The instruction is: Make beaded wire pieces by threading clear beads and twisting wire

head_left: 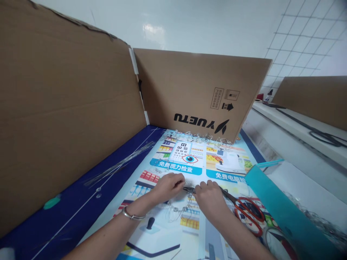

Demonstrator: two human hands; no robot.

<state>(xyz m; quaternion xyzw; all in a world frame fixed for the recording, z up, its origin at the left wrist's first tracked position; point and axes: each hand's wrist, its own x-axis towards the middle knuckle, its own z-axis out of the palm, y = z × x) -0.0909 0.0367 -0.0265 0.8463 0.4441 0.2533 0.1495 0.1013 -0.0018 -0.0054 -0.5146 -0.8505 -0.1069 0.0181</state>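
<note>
My left hand [170, 186] is closed in a pinch near the middle of the printed sheet, on what looks like thin wire, mostly hidden by the fingers. My right hand [210, 198] is wrapped around a dark metal tool that looks like pliers [189, 189]; its narrow jaws reach toward the left fingertips. Just below the hands hangs or lies a loop of thin wire with clear beads [180, 209]. Right of my right hand are scissors [249, 213] with orange-red and black handles, their dark shaft running up toward that hand.
Cardboard panels [173, 83] stand along the back and left. A bundle of straight wires [121, 164] lies on the blue cloth [89, 213]. Beaded wire pieces [200, 138] line the back panel. At right, a teal-edged box [282, 206] holds tangled wire pieces; a tape roll [279, 242] sits beside it.
</note>
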